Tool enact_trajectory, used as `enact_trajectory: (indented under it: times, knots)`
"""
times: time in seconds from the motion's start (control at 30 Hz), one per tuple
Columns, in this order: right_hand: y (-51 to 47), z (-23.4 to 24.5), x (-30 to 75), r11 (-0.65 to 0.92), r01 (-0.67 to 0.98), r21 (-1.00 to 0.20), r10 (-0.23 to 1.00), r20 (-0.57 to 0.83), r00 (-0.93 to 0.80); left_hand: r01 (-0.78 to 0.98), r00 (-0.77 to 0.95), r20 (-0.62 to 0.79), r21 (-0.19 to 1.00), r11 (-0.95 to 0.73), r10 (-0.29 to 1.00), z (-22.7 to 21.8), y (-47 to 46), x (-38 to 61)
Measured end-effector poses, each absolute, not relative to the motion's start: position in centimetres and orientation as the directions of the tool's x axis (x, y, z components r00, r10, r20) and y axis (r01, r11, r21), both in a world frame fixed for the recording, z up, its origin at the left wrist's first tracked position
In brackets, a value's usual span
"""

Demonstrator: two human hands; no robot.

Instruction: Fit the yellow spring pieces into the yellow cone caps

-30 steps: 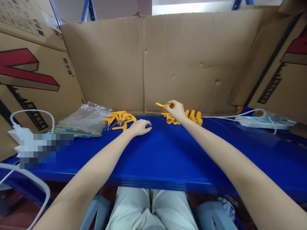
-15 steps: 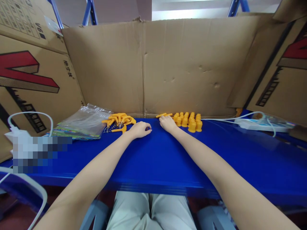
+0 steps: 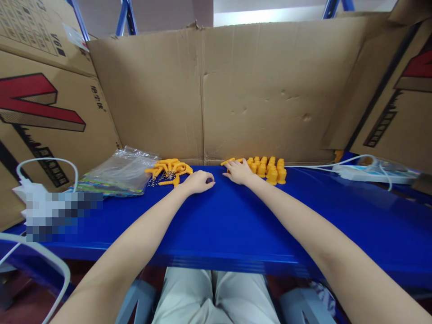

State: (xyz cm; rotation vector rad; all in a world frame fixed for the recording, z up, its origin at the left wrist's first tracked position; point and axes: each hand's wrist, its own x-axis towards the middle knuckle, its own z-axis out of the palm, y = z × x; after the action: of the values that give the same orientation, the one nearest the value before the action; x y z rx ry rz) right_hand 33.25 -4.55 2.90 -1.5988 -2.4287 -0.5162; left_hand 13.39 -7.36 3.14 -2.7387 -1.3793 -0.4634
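My left hand (image 3: 199, 182) rests on the blue table (image 3: 236, 216), fingers loosely curled, just right of a pile of orange ridged sticks with small chains (image 3: 168, 169). My right hand (image 3: 238, 171) lies on the table with its fingertips on an orange stick (image 3: 228, 161) lying flat at the back. Directly to the right of that hand stand several short orange cup-shaped pieces (image 3: 268, 168) in a cluster. The two hands are about a hand's width apart.
Cardboard walls (image 3: 263, 90) enclose the table's back and sides. A clear plastic bag (image 3: 118, 173) with colourful printed sheets lies at the left. A white power strip with cable (image 3: 364, 171) lies at the right. White cables (image 3: 40, 164) loop at the far left.
One second ago my right hand held an orange stick raised above the table; it has since come down and now lies on the table against the stick. My left hand has stayed in place.
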Motion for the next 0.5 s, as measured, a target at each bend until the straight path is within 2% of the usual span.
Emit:
enact_trajectory:
  times: [0.17, 0.3, 0.4, 0.5]
  knots:
    - [-5.5, 6.8, 34.3, 0.308, 0.946, 0.096, 0.892, 0.316, -0.323, 0.799, 0.555, 0.261, 0.096, -0.594, 0.789, 3.2, -7.4, 13.4]
    - [-6.4, 9.6, 37.0, 0.161, 0.987, 0.021, 0.952, 0.262, -0.161, 0.803, 0.552, 0.253, 0.097, -0.588, 0.795, 3.2, -7.4, 13.4]
    - [-7.1, 10.4, 39.5, 0.079, 0.996, 0.029, 0.974, 0.209, -0.083, 0.801, 0.555, 0.254, 0.092, -0.591, 0.792, 3.2, -7.2, 13.5]
    - [-7.8, 9.6, 41.3, -0.026, 0.996, 0.089, 0.99, 0.143, 0.013, 0.799, 0.558, 0.255, 0.09, -0.594, 0.79, 3.1, -7.2, 13.4]
